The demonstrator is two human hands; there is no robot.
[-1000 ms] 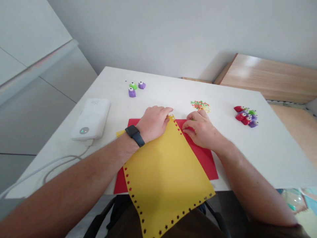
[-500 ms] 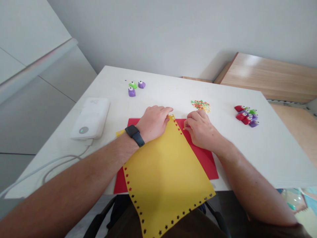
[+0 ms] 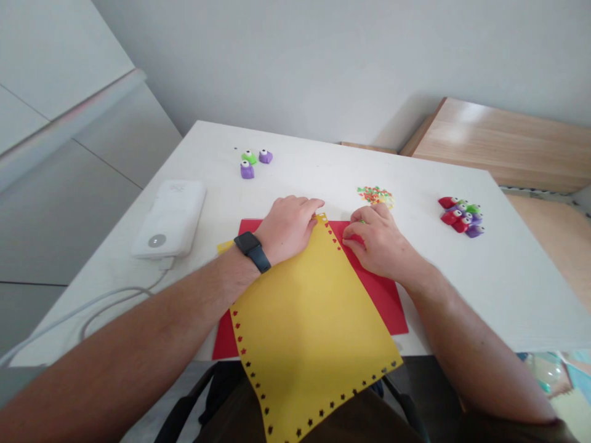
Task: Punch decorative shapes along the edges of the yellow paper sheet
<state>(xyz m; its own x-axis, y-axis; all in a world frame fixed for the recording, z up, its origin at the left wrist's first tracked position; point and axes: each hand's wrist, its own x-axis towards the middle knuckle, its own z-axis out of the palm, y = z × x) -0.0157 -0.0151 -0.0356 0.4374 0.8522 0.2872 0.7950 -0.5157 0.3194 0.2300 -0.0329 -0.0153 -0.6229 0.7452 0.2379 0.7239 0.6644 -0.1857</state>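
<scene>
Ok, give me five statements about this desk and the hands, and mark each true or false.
1. The yellow sheet overlaps the red sheet. True.
2. The watch strap is bright red. False: the watch strap is dark.
3. The left hand touches the yellow sheet. True.
4. The white device has no cable. False: a cable is plugged into the white device.
5. Small colored pieces lie just beyond the right hand. True.

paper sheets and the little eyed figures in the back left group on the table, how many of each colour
Yellow sheet: 1
Red sheet: 1
Green figure: 1
Purple figures: 2
Total: 5
</scene>
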